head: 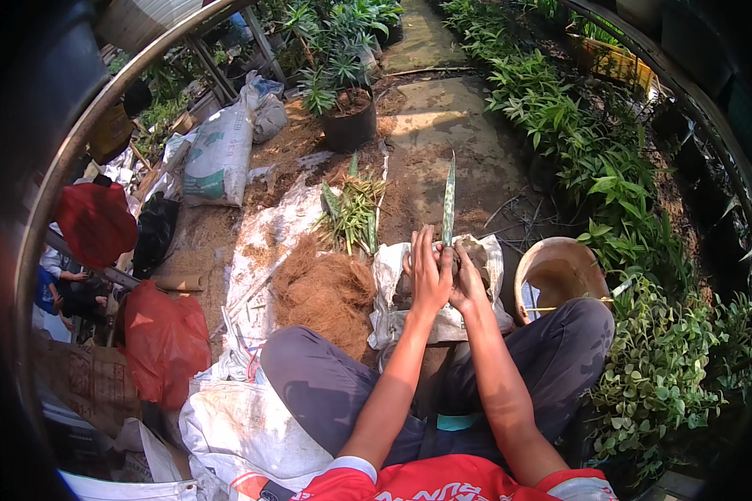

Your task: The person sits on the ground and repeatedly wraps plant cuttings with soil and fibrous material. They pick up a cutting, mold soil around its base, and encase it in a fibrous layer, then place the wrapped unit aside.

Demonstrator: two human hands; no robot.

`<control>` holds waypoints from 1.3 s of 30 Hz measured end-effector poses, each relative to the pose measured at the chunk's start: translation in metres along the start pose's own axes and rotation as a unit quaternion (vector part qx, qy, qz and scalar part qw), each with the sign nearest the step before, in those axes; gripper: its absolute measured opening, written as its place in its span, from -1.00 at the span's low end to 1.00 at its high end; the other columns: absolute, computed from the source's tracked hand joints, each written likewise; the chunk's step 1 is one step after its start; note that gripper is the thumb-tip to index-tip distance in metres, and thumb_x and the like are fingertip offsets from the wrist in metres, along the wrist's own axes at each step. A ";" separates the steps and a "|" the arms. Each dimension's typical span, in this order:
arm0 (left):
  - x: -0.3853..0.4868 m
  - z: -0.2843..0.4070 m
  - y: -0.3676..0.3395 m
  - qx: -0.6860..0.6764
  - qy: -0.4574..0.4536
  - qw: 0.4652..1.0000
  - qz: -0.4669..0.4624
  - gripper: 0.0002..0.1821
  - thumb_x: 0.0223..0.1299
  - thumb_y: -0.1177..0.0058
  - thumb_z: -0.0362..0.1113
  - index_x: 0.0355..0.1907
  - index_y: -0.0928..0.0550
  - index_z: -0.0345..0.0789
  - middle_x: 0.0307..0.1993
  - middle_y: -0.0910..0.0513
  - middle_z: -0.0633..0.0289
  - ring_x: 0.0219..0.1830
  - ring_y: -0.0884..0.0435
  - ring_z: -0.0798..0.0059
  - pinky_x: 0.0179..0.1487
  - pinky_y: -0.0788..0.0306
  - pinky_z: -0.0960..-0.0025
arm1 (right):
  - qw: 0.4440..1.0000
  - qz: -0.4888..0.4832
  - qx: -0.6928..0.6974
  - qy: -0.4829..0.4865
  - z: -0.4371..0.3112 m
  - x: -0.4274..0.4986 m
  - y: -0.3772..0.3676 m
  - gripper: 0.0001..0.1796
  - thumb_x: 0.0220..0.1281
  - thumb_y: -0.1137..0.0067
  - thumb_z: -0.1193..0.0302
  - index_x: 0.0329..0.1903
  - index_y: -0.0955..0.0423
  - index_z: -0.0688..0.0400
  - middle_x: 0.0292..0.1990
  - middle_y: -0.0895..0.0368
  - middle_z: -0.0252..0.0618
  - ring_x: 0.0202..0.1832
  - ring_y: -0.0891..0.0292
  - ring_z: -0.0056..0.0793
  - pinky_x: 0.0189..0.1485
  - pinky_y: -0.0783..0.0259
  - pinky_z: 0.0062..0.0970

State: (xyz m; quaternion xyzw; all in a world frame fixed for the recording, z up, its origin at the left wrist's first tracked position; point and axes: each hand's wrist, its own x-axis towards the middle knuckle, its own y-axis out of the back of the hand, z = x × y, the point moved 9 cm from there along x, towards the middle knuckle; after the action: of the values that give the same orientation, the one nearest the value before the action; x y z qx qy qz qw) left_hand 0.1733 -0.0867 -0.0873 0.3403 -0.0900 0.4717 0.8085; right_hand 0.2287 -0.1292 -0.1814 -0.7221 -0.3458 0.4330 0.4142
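A mottled snake plant leaf [449,199] stands upright between my hands, its tip pointing away from me. My left hand [428,275] presses against the leaf's lower end, the fingers mostly straight. From the other side my right hand [467,280] closes around the same end; whatever is between the palms is hidden. Below both hands lies a white woven sack [388,313] with its mouth rolled open and dark soil inside. Left of it is a heap of brown coconut fibre [323,289]. Beyond the fibre rests a pile of small green plant cuttings [356,210].
A bucket [564,269] stands by my right knee. Leafy plants [564,119] line the right side. Ahead are a potted plant [349,122] and a filled sack [216,156]. Red plastic bags [163,341] lie left, near another person's hand [75,275].
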 end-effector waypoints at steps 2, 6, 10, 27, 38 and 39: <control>-0.001 0.000 -0.001 0.017 -0.009 1.000 0.005 -0.41 0.31 0.15 -0.02 0.28 -0.29 -0.35 0.24 -0.34 -0.04 0.36 -0.18 -0.02 0.35 0.04 0.00 | 0.998 -0.008 -0.052 0.034 -0.002 0.000 -0.002 -0.56 0.43 0.13 0.11 0.01 -0.44 0.24 -0.17 -0.60 -0.19 -0.16 -0.55 -0.41 -0.06 -0.52 -0.42; -0.002 -0.003 0.000 -0.019 -0.011 1.000 0.019 -0.42 0.26 0.07 -0.10 0.26 -0.30 -0.37 0.21 -0.37 -0.06 0.30 -0.25 -0.02 0.32 -0.05 0.03 | 0.990 -0.011 -0.118 0.080 -0.007 -0.006 -0.010 -0.57 0.42 0.08 0.13 0.01 -0.43 0.28 -0.17 -0.56 -0.22 -0.17 -0.53 -0.45 -0.12 -0.51 -0.45; -0.001 -0.013 -0.002 -0.112 0.053 0.992 0.014 -0.47 0.35 0.18 -0.09 0.25 -0.31 -0.39 0.20 -0.37 -0.08 0.30 -0.25 -0.01 0.32 -0.08 0.09 | 0.969 0.019 -0.198 0.146 -0.019 -0.014 -0.022 -0.61 0.44 0.10 0.20 0.00 -0.44 0.29 -0.20 -0.59 -0.24 -0.23 -0.54 -0.50 -0.16 -0.49 -0.55; 0.003 -0.009 0.001 -0.264 0.169 0.950 -0.006 -0.59 0.31 -0.01 -0.08 -0.12 -0.57 -0.47 -0.21 -0.66 0.07 -0.16 -0.57 0.47 -0.08 -0.41 0.39 | 0.915 0.070 -0.301 0.258 -0.037 -0.023 -0.034 -0.38 0.48 0.37 0.02 0.27 -0.26 0.27 0.14 -0.40 -0.11 0.23 -0.26 -0.33 0.30 -0.12 -0.40; -0.004 -0.005 -0.006 -0.181 0.120 0.976 0.013 -0.53 0.44 0.29 -0.08 -0.06 -0.49 -0.50 -0.18 -0.58 -0.22 -0.09 -0.55 -0.14 -0.06 -0.40 0.11 | 0.843 0.048 -0.456 0.283 -0.039 -0.024 -0.042 -0.37 0.49 0.36 0.03 0.37 -0.10 0.22 0.24 -0.30 -0.12 0.26 -0.22 -0.41 0.28 -0.16 -0.46; -0.005 -0.006 -0.006 -0.180 0.112 0.977 0.021 -0.54 0.44 0.30 -0.08 -0.06 -0.48 -0.50 -0.19 -0.57 -0.23 -0.10 -0.55 -0.15 -0.06 -0.39 0.11 | 0.845 0.062 -0.460 0.264 -0.038 -0.021 -0.037 -0.37 0.49 0.36 0.02 0.37 -0.11 0.22 0.23 -0.32 -0.12 0.26 -0.22 -0.41 0.28 -0.16 -0.46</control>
State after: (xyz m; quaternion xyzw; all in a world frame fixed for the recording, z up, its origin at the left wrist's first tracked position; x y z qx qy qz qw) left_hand 0.1748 -0.0881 -0.0973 0.1322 -0.0899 0.4996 0.8514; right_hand 0.2500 -0.1434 -0.1303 -0.9369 -0.3373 0.0422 0.0821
